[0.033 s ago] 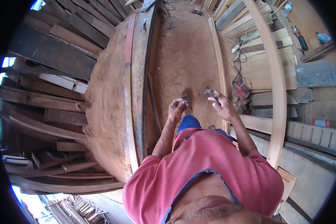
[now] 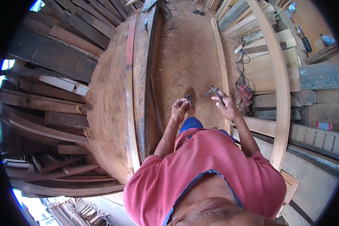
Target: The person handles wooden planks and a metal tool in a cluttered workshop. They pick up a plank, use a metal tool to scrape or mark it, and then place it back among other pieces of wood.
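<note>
My left hand [image 2: 180, 107] is in front of my body with its fingertips pinched together. Whatever they hold, if anything, is too small to make out. To its right, my right hand [image 2: 229, 108] is wrapped around the dark handle of a hammer [image 2: 214, 90]. Its metal head points up and to the left, apart from my left hand. Both hands are held in the air above the sawdust-covered floor [image 2: 192, 64], and my foot [image 2: 188, 98] shows just beyond the left one.
A long worn timber bench [image 2: 141, 86] runs along my left. Beyond it lie heaped sawdust [image 2: 107, 94] and stacked dark boards [image 2: 52, 49]. At my right stands a long pale beam [image 2: 280, 83], with a red corded power tool [image 2: 245, 94], cables and more planks around it.
My right hand and the hammer have shifted slightly to the right, and the hammer has turned a little. My left hand keeps its pinch, nearly in the same place.
</note>
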Motion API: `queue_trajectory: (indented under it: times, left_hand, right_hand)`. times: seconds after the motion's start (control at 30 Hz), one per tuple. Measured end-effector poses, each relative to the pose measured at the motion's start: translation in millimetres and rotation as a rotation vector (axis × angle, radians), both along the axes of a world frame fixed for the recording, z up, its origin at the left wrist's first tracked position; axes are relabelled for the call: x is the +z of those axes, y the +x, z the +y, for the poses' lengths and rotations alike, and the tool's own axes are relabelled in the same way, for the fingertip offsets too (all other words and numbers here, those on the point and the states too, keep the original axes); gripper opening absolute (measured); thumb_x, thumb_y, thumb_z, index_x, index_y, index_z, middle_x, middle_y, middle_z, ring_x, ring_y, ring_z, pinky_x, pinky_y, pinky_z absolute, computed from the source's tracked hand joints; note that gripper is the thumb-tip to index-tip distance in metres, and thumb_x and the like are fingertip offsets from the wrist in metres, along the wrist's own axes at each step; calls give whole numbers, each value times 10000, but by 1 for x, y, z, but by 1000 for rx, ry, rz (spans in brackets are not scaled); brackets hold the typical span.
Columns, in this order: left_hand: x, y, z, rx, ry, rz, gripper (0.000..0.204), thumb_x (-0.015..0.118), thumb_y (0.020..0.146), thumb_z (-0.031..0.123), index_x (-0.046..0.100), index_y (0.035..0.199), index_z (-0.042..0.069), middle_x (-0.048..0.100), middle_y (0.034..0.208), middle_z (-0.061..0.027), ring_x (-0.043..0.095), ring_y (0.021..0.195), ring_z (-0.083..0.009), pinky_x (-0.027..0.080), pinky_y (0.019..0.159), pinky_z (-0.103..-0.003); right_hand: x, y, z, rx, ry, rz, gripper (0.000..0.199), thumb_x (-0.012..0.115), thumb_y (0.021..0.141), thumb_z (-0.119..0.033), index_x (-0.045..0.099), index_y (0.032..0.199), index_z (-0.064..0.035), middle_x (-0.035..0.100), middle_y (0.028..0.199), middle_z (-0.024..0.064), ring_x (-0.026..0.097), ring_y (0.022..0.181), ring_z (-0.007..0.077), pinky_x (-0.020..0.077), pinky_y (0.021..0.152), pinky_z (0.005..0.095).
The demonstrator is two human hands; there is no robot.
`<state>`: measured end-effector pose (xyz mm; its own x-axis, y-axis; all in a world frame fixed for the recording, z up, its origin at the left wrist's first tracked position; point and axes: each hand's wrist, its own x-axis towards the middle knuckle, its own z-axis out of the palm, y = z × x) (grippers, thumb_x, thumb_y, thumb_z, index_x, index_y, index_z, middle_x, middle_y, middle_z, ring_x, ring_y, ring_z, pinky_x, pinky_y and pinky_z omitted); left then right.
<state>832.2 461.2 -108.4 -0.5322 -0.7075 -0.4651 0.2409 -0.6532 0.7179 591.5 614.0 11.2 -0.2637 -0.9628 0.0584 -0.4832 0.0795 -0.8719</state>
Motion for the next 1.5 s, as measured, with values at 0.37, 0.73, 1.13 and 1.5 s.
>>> queue_trajectory:
  times: [0.37,0.73,1.13,1.5]
  left_hand:
    - [-21,-109,-174,-691,-73,-117,139,715,913,115,604,972,57,633,812,-27,612,674,-127,522,612,-281]
    - [-35,-253,-266,-693,-107,-163,284,727,918,158,560,1103,22,638,914,-82,640,697,-172,530,607,-289]
    - [7,-494,-282,-968,-201,-200,661,736,903,396,472,1408,61,588,1292,-112,571,1083,-212,479,900,-384]
    - [-50,-670,-271,-1059,247,-226,777,664,901,534,315,1487,162,503,1423,-134,543,1178,-299,465,959,-479]
  right_hand:
    - [17,-85,-127,-365,-155,-512,237,562,871,-46,714,1045,8,452,1480,294,361,1456,312,318,1142,412]
    - [13,-154,-166,-528,-275,-692,177,562,858,-138,653,921,0,433,1481,321,353,1445,390,251,1179,470]
    - [45,-265,-159,-253,-711,-1446,348,535,1027,-349,581,1169,-35,684,1046,175,674,1020,367,463,1011,575]
    - [-13,-253,-107,-1113,-1127,-1257,93,633,932,-162,568,996,-144,503,697,-35,511,607,92,533,676,358]
